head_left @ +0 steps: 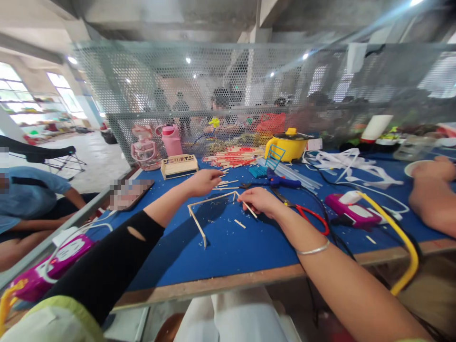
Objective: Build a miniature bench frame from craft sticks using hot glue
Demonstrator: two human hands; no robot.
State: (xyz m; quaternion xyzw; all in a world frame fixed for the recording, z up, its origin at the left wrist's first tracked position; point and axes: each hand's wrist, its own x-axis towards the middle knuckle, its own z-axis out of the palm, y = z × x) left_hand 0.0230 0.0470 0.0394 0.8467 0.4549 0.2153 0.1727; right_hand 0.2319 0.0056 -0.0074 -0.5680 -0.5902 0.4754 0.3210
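My right hand [262,200] pinches a thin wooden stick [250,210] at the right end of a stick frame [213,198]. The frame is made of pale sticks joined at corners and sits on the blue mat. My left hand [205,182] is above the mat just behind the frame, close to several loose sticks [228,182]. Its fingers are drawn together, and whatever may be between them is too small to make out. A short stick piece [240,223] lies in front of my right hand.
Behind are a heap of red-tipped sticks [233,156], a wooden box [179,166], a pink bottle [171,140] and a yellow pot [287,145]. A blue glue gun [283,182], red-handled pliers [313,218] and a purple power strip [352,211] lie right. Another person's arm [432,199] rests far right.
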